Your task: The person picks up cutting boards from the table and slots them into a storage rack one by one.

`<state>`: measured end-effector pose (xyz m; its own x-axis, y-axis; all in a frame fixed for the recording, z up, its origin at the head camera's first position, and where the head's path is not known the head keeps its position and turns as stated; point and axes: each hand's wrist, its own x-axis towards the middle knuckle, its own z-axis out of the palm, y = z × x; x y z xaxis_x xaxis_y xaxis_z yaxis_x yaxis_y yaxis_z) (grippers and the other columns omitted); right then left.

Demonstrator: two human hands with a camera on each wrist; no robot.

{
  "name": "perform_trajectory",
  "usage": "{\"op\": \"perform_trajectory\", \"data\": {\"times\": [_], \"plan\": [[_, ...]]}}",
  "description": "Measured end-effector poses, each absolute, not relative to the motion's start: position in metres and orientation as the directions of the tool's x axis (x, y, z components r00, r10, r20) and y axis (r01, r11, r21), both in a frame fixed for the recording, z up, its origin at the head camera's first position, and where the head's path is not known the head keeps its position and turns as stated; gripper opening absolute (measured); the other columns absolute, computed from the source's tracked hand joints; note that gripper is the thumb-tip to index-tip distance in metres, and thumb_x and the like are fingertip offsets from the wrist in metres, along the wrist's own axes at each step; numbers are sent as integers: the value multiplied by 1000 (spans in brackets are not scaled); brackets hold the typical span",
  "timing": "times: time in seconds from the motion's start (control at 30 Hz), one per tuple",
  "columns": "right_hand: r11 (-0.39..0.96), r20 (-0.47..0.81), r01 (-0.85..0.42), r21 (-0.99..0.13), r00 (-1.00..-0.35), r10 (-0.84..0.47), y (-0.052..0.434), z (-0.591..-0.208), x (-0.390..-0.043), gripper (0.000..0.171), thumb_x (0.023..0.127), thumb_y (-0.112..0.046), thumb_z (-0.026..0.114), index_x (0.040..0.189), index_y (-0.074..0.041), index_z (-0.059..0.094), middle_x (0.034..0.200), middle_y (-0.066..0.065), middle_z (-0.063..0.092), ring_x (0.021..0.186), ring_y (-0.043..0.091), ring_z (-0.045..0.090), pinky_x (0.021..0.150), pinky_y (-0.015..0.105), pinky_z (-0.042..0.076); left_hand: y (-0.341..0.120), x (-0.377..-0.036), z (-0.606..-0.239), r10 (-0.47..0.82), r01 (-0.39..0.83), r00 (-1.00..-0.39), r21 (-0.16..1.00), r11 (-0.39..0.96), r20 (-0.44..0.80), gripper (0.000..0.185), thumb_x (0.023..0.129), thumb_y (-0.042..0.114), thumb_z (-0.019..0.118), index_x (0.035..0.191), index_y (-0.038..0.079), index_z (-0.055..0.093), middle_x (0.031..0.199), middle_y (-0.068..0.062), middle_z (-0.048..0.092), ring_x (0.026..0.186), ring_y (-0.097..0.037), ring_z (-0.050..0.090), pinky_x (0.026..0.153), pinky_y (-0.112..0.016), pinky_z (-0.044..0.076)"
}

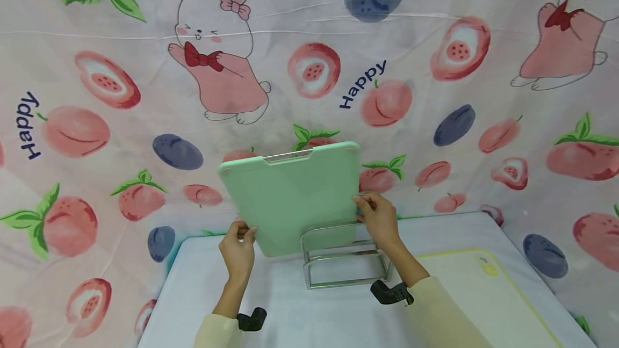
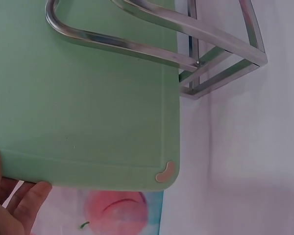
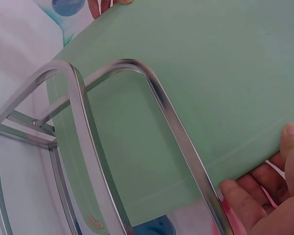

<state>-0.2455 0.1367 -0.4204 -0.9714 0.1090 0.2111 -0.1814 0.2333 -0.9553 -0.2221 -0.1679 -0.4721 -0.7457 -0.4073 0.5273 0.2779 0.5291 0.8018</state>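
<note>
A green cutting board (image 1: pixel 300 192) with a slot handle along its top edge is held up, slightly tilted, between both hands. My left hand (image 1: pixel 238 248) pinches its lower left edge, thumb on the near face. On the opposite edge my right hand (image 1: pixel 379 219) grips with thumb in front and fingers behind. A silver metal rack (image 1: pixel 345 256) stands on the table, its bars in front of the board's lower right part. In the left wrist view, a pinkish corner pad (image 2: pixel 165 172) shows on the board. Whether the board touches the rack cannot be told.
On the table's right side lies a white board (image 1: pixel 476 283) with a yellow rim, partly under the right sleeve. The white table (image 1: pixel 290 310) meets a curtain (image 1: pixel 145 69) printed with fruit and rabbits behind and at the sides.
</note>
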Motion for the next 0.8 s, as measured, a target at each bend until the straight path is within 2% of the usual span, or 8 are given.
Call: {"op": "perform_trajectory", "data": {"times": [0.4,0.73,0.8], "plan": [[239,189,-154,-959,-973,131,151,-419,-245,29,94,-26,61,92,3,63,95,18,64,90,33,64,74,33,56,-154,-225,-471,-379,296,-749,785,544,544,15,79,2,76,84,-5,64,72,-12,64,62,-20,60,53,-20,51],[228,181,-145,-963,-972,148,159,-417,-244,28,94,-23,60,91,5,61,107,17,65,91,30,64,74,32,56,-145,-224,-470,-366,296,-758,784,546,541,15,79,1,76,83,-4,63,72,-12,64,63,-21,61,54,-23,53],[227,181,-145,-963,-972,148,161,-417,-244,29,94,-24,60,91,5,61,106,18,65,91,30,64,74,33,56,-143,-224,-471,-360,302,-756,780,548,546,15,79,1,76,83,-4,63,72,-12,64,63,-22,61,54,-24,53]]}}
